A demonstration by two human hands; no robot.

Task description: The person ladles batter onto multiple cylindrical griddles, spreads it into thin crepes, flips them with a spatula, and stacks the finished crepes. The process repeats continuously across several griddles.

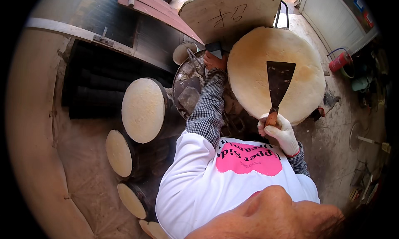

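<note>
My gloved right hand [282,133] grips the wooden handle of a broad-bladed scraper [280,76], its blade pointing away from me. Behind the blade is a large, thick, pale round slab [252,92], bread-like, with light brown patches. Whether the blade touches it I cannot tell. My bare left hand [215,61] is closed around a dark block-like object [214,48], left of the slab's far edge. Beside my left forearm sits a round metal pan [178,97] holding ashy debris, a grey lump [189,98] and a bent metal rod [195,60].
Several dark round stands with pale tops [143,111] line my left side. Black cylinders [96,86] lie along the wall, near a pale bucket [183,53]. A board bearing writing [230,14] stands beyond the slab. A red container [339,61] is at right.
</note>
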